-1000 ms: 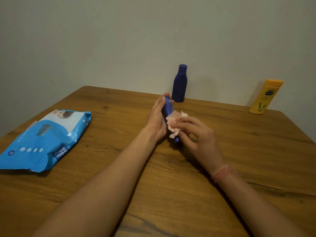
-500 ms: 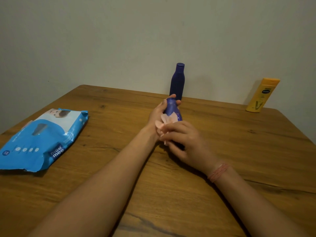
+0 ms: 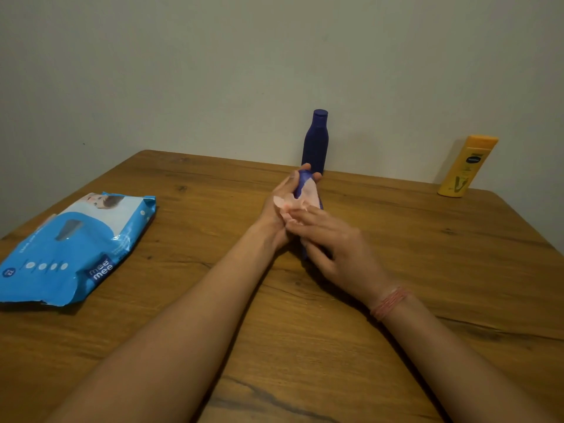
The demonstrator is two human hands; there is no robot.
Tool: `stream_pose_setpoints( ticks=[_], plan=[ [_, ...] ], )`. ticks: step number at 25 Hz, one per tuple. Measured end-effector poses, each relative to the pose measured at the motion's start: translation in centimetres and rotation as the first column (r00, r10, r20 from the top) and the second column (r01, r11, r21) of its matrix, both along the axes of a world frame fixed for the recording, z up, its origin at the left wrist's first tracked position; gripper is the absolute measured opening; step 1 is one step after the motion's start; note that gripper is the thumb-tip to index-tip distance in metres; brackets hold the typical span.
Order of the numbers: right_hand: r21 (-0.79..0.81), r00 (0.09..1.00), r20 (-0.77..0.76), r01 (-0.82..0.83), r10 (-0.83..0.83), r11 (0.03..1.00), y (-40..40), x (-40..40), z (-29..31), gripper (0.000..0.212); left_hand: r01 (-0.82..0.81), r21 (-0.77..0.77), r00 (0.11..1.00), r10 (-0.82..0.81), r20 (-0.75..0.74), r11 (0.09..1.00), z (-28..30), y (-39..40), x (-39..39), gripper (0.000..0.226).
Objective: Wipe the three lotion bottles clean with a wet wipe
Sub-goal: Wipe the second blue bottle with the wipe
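Left hand [image 3: 279, 206] grips the small blue bottle [image 3: 305, 181]; right hand [image 3: 338, 251] pinches the wet wipe [image 3: 305, 198] against it.

Two blue bottles [image 3: 315, 145] [image 3: 304, 181], one yellow bottle [image 3: 465, 166], one wipes pack [image 3: 73, 248], apparently one wet wipe [image 3: 300, 198], two hands [image 3: 279, 206] [image 3: 338, 251]

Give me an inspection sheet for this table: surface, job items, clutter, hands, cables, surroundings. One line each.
Surface: wooden table, grain and knots visible, no spills seen.
Job's things: small blue bottle held in both hands with a pink wet wipe wrapped on it; tall blue bottle upright at the far edge; yellow bottle leaning at the far right by the wall.
Clutter: blue wipes pack lying flat on the left.
Hands: left hand grips the small bottle; right hand presses the wipe against it.
Cables: nothing seen.
Surroundings: plain wall behind the table.
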State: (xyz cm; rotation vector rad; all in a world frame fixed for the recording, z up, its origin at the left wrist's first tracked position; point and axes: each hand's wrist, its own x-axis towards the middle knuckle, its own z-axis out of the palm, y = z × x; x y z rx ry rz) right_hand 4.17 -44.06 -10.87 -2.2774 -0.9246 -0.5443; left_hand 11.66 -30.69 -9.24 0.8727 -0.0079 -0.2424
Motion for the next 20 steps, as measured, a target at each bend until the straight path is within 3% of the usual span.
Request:
stream_pose_setpoints(
  ticks=[2, 4, 6, 7, 11, 15, 17, 20],
  plan=[
    [0.120, 0.998, -0.014, 0.063, -0.062, 0.991, -0.2, 0.2, 0.0, 0.044, -0.005, -0.020, 1.000, 0.006, 0.015, 1.000, -0.1, 0.1, 0.0, 0.030],
    [0.262, 0.973, -0.174, 0.195, -0.152, 0.945, -1.1, 0.4, 0.3, 0.053, 0.019, 0.028, 0.999, -0.020, 0.029, 0.999, -0.4, 0.0, -0.1, 0.030],
    [0.259, 0.921, -0.346, 0.275, -0.177, 0.926, -2.1, 0.6, 0.4, 0.063, 0.040, 0.098, 0.997, -0.046, 0.059, 0.994, -0.4, -0.1, -0.2, 0.023],
    [0.206, 0.912, -0.356, 0.289, -0.204, 0.935, -2.4, 0.7, 0.5, 0.067, 0.046, 0.126, 0.995, -0.057, 0.081, 0.991, -0.3, -0.1, -0.3, 0.021],
    [-0.002, 0.934, -0.090, 0.347, -0.346, 0.938, -2.8, 0.8, 0.4, 0.071, 0.038, 0.189, 0.987, -0.066, 0.143, 0.981, 0.1, -0.1, -0.6, 0.019],
    [-0.066, 0.917, 0.125, 0.389, -0.379, 0.919, -1.9, 0.7, 0.2, 0.069, 0.006, 0.187, 0.988, -0.035, 0.152, 0.982, -0.1, 0.0, -0.4, 0.021],
    [-0.102, 0.912, 0.137, 0.401, -0.386, 0.910, -1.9, 0.8, 0.1, 0.065, -0.009, 0.213, 0.989, -0.023, 0.147, 0.977, -0.3, -0.1, -0.3, 0.028],
    [-0.125, 0.907, 0.036, 0.421, -0.420, 0.898, -2.3, 1.0, 0.2, 0.062, -0.063, 0.309, 0.985, 0.010, 0.170, 0.949, -0.9, -0.6, 0.0, 0.038]
  ],
)
